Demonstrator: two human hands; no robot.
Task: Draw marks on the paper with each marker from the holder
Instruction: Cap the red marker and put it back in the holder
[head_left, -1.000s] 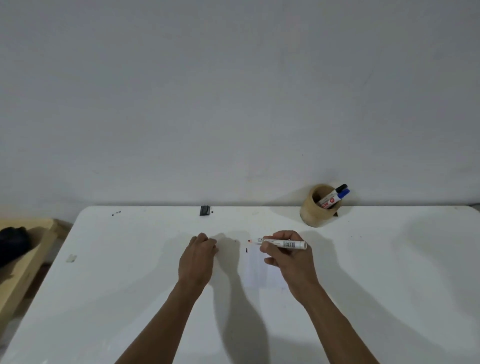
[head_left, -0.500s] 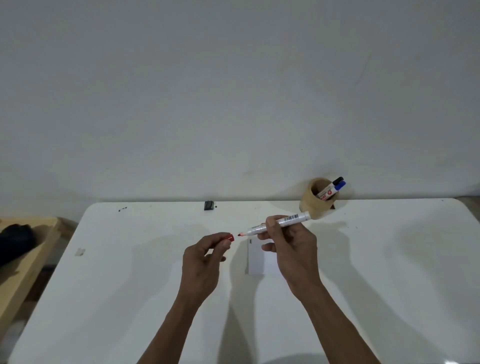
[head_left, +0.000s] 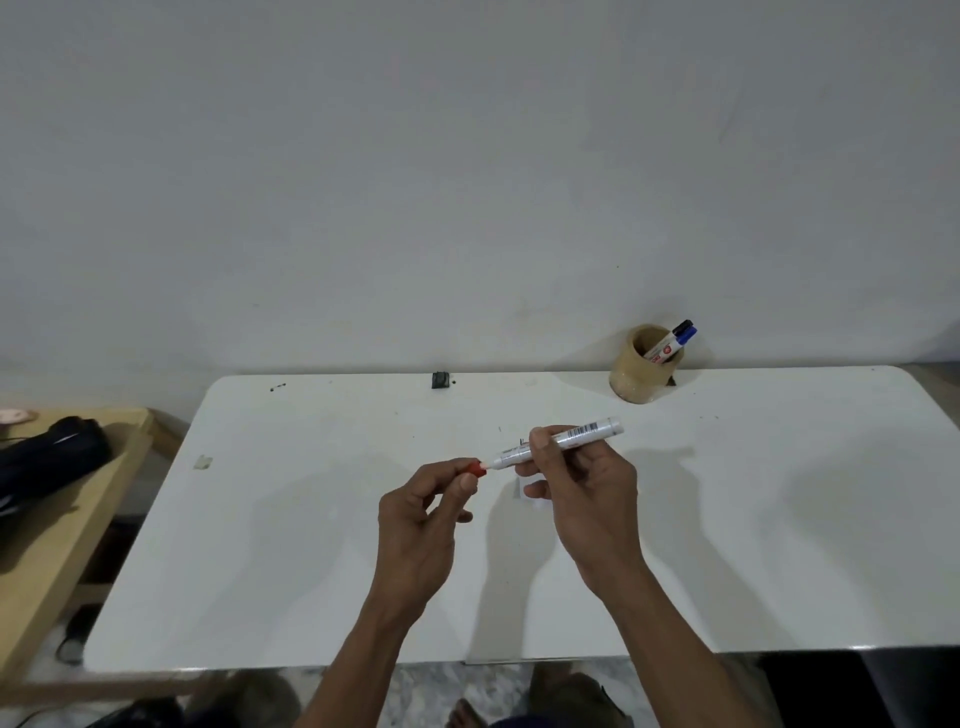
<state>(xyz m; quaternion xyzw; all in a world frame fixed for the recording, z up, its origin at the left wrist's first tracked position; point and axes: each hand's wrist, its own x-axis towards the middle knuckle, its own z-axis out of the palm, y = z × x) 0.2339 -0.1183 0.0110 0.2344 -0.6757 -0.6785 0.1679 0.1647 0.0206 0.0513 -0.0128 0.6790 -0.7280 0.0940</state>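
Note:
My right hand (head_left: 582, 493) grips a white marker (head_left: 582, 436) by its barrel, tip pointing left, held above the table. My left hand (head_left: 421, 525) pinches the red cap (head_left: 475, 469) between thumb and fingers, right at the marker's tip. The small white paper (head_left: 521, 491) lies on the table, mostly hidden behind my right hand. At the back right a round tan holder (head_left: 641, 376) leans with two markers (head_left: 675, 340) in it, one black-capped and one blue-capped.
The white table (head_left: 311, 545) ends at a grey wall. A small black object (head_left: 440, 380) sits at the table's far edge. A wooden bench (head_left: 62, 519) with a dark bag (head_left: 47, 462) stands to the left.
Both hands lifted off the paper. My left hand picked up the red cap and brought it to the marker's tip, which my right hand raised and tilted.

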